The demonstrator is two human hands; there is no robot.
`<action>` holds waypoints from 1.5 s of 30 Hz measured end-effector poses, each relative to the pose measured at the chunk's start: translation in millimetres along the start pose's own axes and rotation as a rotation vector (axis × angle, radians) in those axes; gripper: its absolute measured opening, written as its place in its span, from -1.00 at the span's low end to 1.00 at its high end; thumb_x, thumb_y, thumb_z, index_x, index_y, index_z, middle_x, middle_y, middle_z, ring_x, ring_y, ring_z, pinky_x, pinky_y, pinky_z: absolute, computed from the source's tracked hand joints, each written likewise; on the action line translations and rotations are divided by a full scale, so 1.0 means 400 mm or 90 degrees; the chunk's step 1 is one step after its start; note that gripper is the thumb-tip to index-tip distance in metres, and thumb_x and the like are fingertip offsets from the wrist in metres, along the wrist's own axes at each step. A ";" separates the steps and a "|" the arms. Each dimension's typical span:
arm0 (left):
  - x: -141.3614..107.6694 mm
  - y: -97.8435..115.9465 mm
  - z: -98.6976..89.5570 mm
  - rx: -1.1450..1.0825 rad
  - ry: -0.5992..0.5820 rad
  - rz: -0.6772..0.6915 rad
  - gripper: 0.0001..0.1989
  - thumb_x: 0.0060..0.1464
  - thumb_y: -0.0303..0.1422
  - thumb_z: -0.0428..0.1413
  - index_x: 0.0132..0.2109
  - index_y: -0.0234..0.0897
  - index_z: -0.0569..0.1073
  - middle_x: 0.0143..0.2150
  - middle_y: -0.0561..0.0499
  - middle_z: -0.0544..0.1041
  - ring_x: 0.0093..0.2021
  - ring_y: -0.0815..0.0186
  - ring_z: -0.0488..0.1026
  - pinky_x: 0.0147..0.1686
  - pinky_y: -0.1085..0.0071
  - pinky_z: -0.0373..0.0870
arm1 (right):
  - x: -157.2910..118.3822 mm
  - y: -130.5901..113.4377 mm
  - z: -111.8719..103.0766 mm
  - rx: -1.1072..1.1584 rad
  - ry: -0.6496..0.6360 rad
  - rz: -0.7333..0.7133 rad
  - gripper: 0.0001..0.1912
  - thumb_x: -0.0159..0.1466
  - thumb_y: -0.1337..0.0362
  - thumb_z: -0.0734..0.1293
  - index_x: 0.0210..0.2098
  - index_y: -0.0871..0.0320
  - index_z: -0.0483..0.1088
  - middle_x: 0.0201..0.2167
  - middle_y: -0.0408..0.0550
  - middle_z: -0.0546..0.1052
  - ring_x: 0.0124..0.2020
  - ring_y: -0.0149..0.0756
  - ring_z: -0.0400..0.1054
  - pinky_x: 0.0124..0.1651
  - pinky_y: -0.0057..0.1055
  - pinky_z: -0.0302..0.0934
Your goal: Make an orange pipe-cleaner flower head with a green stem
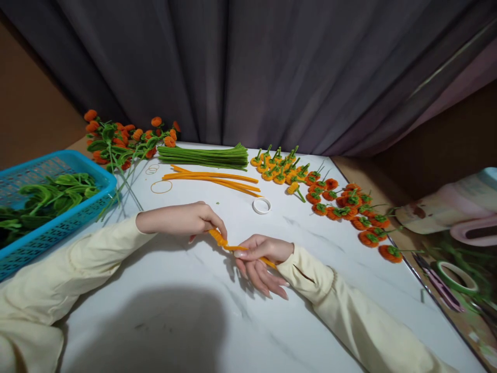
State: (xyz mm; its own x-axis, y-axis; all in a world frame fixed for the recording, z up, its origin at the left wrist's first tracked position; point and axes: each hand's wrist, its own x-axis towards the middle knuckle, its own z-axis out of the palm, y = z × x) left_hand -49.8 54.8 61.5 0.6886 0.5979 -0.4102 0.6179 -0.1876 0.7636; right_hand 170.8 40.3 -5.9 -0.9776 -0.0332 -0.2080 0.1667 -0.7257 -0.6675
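Note:
Between my two hands runs an orange pipe cleaner point(235, 248), bunched into folds at its left end. My left hand point(190, 220) is closed on that folded end, its fingers curled and pointing down. My right hand point(264, 259) pinches the straight part between thumb and index finger, the other fingers loosely spread; the tail passes back under the wrist. Just beyond lie several loose orange pipe cleaners point(213, 178) and a white ring point(261, 205), perhaps a roll of tape. Behind them is a stack of green pipe cleaners point(204, 155).
Yellow-orange fuzzy flower heads point(279, 176) and red-orange ones point(349, 202) lie at the right. At left, a blue basket point(104, 181) holds green leaves, with finished flowers point(120, 137) behind it. Pink-handled scissors point(442, 287), green tape point(457, 277) and a tumbler point(446, 202) stand past the right edge.

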 end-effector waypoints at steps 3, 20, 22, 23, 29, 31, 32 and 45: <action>0.005 -0.011 -0.002 -0.114 -0.089 -0.004 -0.67 -0.05 -0.48 -0.07 -0.22 -0.30 0.55 -0.53 0.05 0.43 -0.67 0.50 0.19 -0.68 0.63 0.20 | 0.001 -0.004 -0.011 0.002 -0.053 0.021 -0.65 0.29 0.11 0.20 -0.34 0.36 0.30 -0.62 0.06 0.51 -0.75 -0.25 0.37 -0.85 -0.56 0.16; 0.021 -0.011 0.019 -0.661 -0.038 -0.105 -0.82 0.00 -0.48 0.04 -0.21 -0.36 0.44 -0.64 0.20 0.02 -0.65 0.54 -0.07 -0.55 0.55 0.26 | 0.012 0.011 -0.029 -0.047 0.123 -0.129 -0.62 0.35 0.05 0.02 -0.38 0.22 0.17 -0.71 -0.09 0.43 -0.85 -0.43 0.20 -0.84 -0.62 0.07; 0.020 -0.006 0.025 -0.689 -0.001 -0.099 -0.81 0.02 -0.49 0.03 -0.18 -0.36 0.43 -0.64 0.20 0.04 -0.65 0.54 -0.05 -0.55 0.56 0.24 | 0.013 0.009 -0.026 -0.044 0.135 -0.133 -0.57 0.38 0.05 -0.10 -0.37 0.21 0.16 -0.71 -0.09 0.43 -0.85 -0.43 0.20 -0.84 -0.62 0.06; 0.019 -0.003 0.028 -0.695 0.022 -0.092 -0.80 0.03 -0.48 0.02 -0.16 -0.35 0.42 -0.64 0.20 0.04 -0.65 0.54 -0.03 -0.55 0.57 0.24 | 0.014 0.008 -0.024 -0.041 0.142 -0.138 -0.54 0.38 0.05 -0.15 -0.37 0.20 0.15 -0.70 -0.09 0.43 -0.85 -0.43 0.19 -0.84 -0.61 0.06; 0.018 0.019 0.057 -0.468 0.195 -0.029 -0.70 0.12 -0.37 -0.07 -0.03 -0.33 0.38 -0.60 0.14 0.20 -0.57 0.46 0.21 -0.48 0.50 0.29 | 0.028 0.004 0.000 -0.052 0.149 -0.171 -0.61 0.38 0.07 -0.07 -0.27 0.22 0.18 -0.65 -0.08 0.46 -0.83 -0.42 0.22 -0.82 -0.60 0.05; 0.018 0.019 0.066 -0.263 0.276 0.031 -0.69 0.11 -0.41 -0.11 -0.05 -0.32 0.41 -0.54 0.08 0.31 -0.52 0.42 0.27 -0.47 0.49 0.29 | 0.033 0.007 0.004 -0.063 0.143 -0.168 -0.64 0.36 0.06 0.01 -0.26 0.23 0.19 -0.64 -0.07 0.48 -0.82 -0.44 0.23 -0.81 -0.62 0.04; 0.018 0.018 0.070 -0.145 0.313 0.070 -0.68 0.08 -0.47 -0.13 -0.07 -0.30 0.43 -0.47 0.05 0.38 -0.47 0.40 0.31 -0.42 0.48 0.30 | 0.034 0.009 0.004 -0.066 0.143 -0.165 -0.64 0.35 0.05 0.03 -0.27 0.24 0.20 -0.63 -0.06 0.48 -0.82 -0.45 0.22 -0.81 -0.63 0.04; -0.002 0.009 0.047 0.501 0.297 0.190 -0.49 -0.17 -0.66 -0.13 -0.12 -0.23 0.50 -0.44 0.00 0.46 -0.44 0.35 0.39 -0.40 0.52 0.27 | 0.027 0.005 0.005 -0.048 0.105 -0.133 -0.65 0.30 0.09 0.17 -0.32 0.32 0.29 -0.67 -0.04 0.47 -0.84 -0.41 0.24 -0.88 -0.61 0.07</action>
State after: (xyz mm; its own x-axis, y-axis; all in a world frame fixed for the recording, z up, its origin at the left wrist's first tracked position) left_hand -41.0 39.0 55.2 0.7430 0.6590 0.1168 0.6363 -0.7497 0.1818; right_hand 160.3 37.2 -8.1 -0.9585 0.2288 -0.1701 -0.0210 -0.6518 -0.7581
